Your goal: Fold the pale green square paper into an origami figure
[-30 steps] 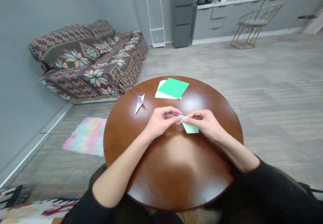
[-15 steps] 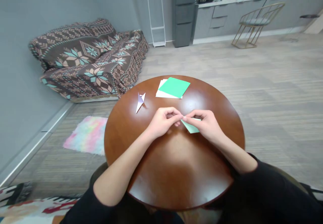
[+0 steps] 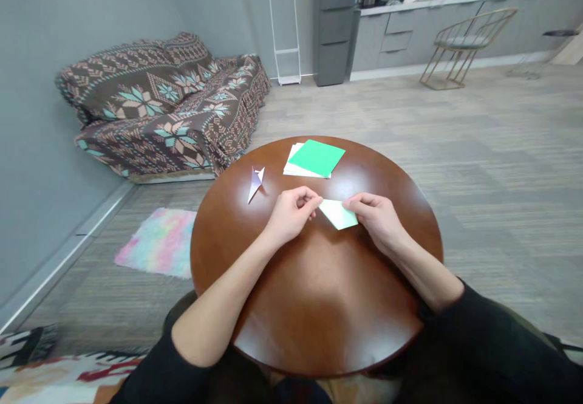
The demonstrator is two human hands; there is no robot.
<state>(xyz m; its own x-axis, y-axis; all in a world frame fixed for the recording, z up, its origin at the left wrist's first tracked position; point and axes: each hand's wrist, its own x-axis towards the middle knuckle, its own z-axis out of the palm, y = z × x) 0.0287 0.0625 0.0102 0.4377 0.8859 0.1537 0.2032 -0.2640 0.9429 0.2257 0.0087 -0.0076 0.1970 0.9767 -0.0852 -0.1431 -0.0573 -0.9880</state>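
Observation:
A folded piece of pale green paper [image 3: 338, 215] is stretched between my two hands, just above the table. My left hand [image 3: 294, 211] pinches its pointed left corner between thumb and fingertips. On the other side, my right hand [image 3: 374, 215] grips the wider right end, thumb on top, and covers part of that edge. Beyond my hands lies a stack of square paper, a bright green sheet [image 3: 317, 157] over white sheets [image 3: 296, 169]. Left of my left hand stands a small folded paper figure [image 3: 255, 184] in white and lilac.
The round brown wooden table [image 3: 319, 307] has a curved edge close to my body. A patterned sofa [image 3: 177, 112] and a fluffy pastel rug [image 3: 157, 243] are to the left. A gold-framed chair [image 3: 460, 42] stands by the kitchen counter [image 3: 423, 4].
My hands have moved apart; my right hand has slid from the paper's left point to its right end. More of the paper's pale surface now shows, and the view has shifted slightly.

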